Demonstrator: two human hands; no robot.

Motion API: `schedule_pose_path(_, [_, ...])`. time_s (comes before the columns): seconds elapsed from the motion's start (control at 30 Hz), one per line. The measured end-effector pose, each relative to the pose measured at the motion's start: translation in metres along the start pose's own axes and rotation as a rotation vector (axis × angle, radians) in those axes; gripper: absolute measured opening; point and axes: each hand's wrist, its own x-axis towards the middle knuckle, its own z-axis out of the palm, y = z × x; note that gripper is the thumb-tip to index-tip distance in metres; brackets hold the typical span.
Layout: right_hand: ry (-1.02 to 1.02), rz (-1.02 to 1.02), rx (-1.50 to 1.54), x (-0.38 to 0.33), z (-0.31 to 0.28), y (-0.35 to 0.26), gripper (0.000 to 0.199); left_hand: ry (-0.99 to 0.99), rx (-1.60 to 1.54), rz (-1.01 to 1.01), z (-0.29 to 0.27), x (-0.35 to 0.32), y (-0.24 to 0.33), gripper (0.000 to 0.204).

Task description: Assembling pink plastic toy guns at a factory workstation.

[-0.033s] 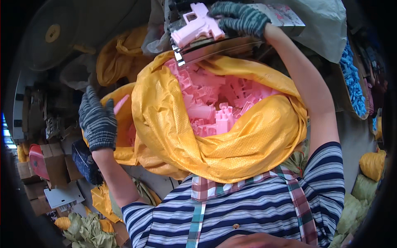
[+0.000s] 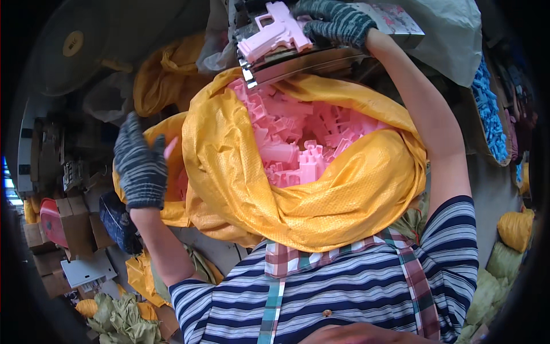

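A pale pink toy pistol (image 2: pixel 278 33) lies on a dark metal-edged fixture (image 2: pixel 303 67) at the top centre. My right hand (image 2: pixel 338 24), in a dark striped knit glove, has its bent fingers on the pistol's grip end; the fingertips are partly hidden. On the left, my gloved left hand (image 2: pixel 140 166) is raised, fingers stretched up and thumb apart. Close to its thumb is a small pink piece (image 2: pixel 170 148). Between my arms, a big yellow woven sack (image 2: pixel 229 166) gapes wide, filled with pink plastic parts (image 2: pixel 281 129).
Another yellow sack (image 2: pixel 175 213) stands behind my left hand. A printed box (image 2: pixel 395 26) sits beyond my right wrist. Blue plastic parts (image 2: pixel 488 114) fill a container at the right. Cardboard boxes (image 2: pixel 77 226) and crumpled green sacks (image 2: pixel 129 318) lie at the lower left.
My left hand has shifted slightly to the right, and less of the pink piece beside its thumb shows. My right hand stays at the toy pistol, moved a touch up and right.
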Motion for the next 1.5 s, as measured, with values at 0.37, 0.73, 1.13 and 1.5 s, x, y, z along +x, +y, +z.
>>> schedule_pose_path(0.37, [-0.804,0.221,-0.289,-0.050,0.081,-0.041,0.053,-0.799,-0.720,0.924,0.014,-0.021,0.145,0.040])
schedule_pose_path(0.73, [-0.376,0.550,-0.044,-0.058,0.186,0.028,0.066,-0.699,-0.693,0.894,0.028,-0.049,0.144,0.043])
schedule_pose_path(1.13, [-0.352,-0.121,-0.253,-0.080,0.047,-0.040,0.017,-0.479,-1.585,0.106,0.035,-0.012,0.102,0.050])
schedule_pose_path(1.5, [-0.098,-0.345,-0.091,-0.074,-0.002,-0.093,0.028,0.182,-1.227,0.685,0.046,0.034,0.120,0.031])
